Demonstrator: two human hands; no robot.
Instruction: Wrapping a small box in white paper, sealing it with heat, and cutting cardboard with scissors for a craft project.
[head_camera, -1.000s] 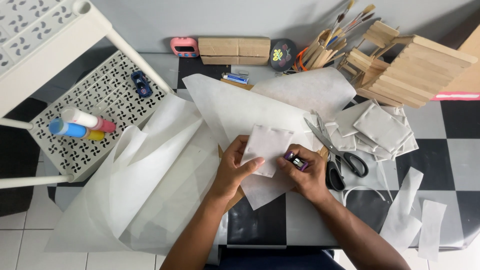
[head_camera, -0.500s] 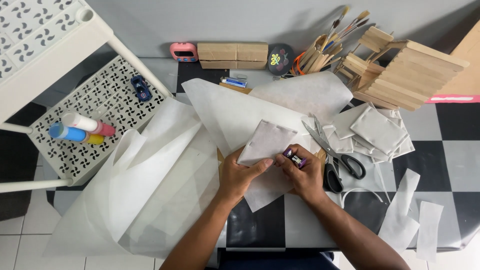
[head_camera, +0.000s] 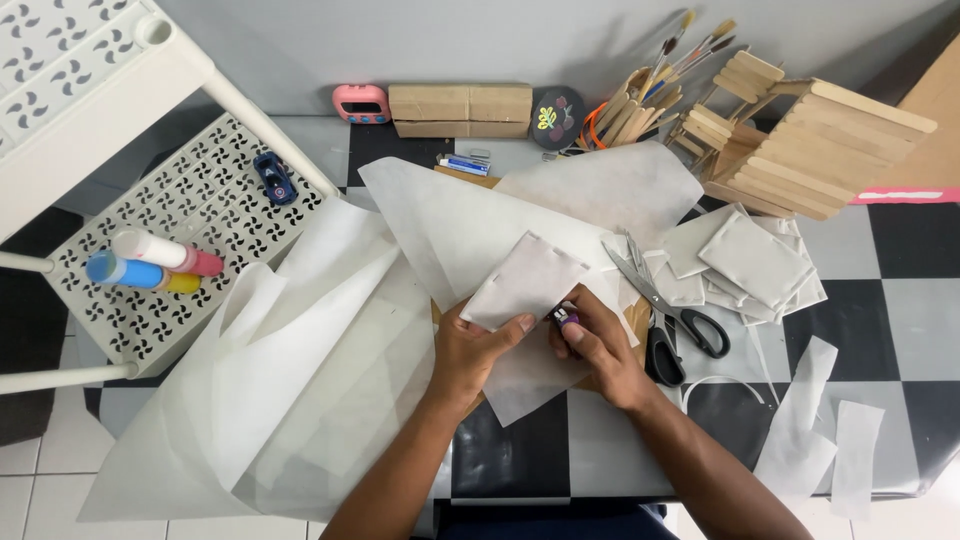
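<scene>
The left hand (head_camera: 478, 350) pinched the lower edge of a small white fabric square (head_camera: 522, 282), thumb on top and fingers beneath, holding it tilted up over a larger white sheet (head_camera: 450, 225) on the checkered counter (head_camera: 900, 300). The right hand (head_camera: 597, 345) was closed around a small purple-tipped tool (head_camera: 566, 320), perhaps a stapler or glue stick, pressed against the square's lower right corner; its kind was too small to tell. The square sat just above both hands, near the middle of the counter, left of the black-handled scissors (head_camera: 665, 310). It lay as a diamond, one corner pointing up toward the far wall, its slightly longer axis running from lower left to upper right. It looked light, thin and limp, likely a non-woven cloth that would flop or crease if held by a single corner, so a grip along one edge with the thumb flat on top seemed the steadier hold; its surface appeared matte rather than slippery, and not fragile. To the right lay a pile of finished white squares (head_camera: 755, 262) and loose strips (head_camera: 810, 420). Behind stood a stack of wooden craft sticks (head_camera: 830, 145), a holder of paintbrushes (head_camera: 640, 100), a cardboard box (head_camera: 460, 108) and a pink timer (head_camera: 362, 103). On the left, a white perforated shelf (head_camera: 180, 210) carried a small blue toy car (head_camera: 272, 177) and coloured tubes (head_camera: 150, 262).
</scene>
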